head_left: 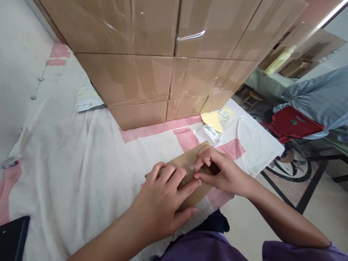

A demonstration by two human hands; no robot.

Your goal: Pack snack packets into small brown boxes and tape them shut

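Observation:
A small brown cardboard box (187, 159) lies on the cloth-covered table in front of me. My left hand (165, 194) rests over its left part, fingers apart and bent on the surface, the index fingertip close to my right thumb. On the right part of the box, my right hand (214, 168) is closed in a pinch. A small clear, shiny strip (193, 167) shows on the box beside the right fingertips. What the pinch holds, if anything, is too small and too covered to make out.
Behind stands a tall stack of taped cardboard boxes (138, 79). Near its base lie a yellow sheet with small labels (213, 120) and a white label roll (211, 134). A packet (88, 98) and a dark device (13, 239) lie left. A person (323, 96) sits on a red chair (296, 123).

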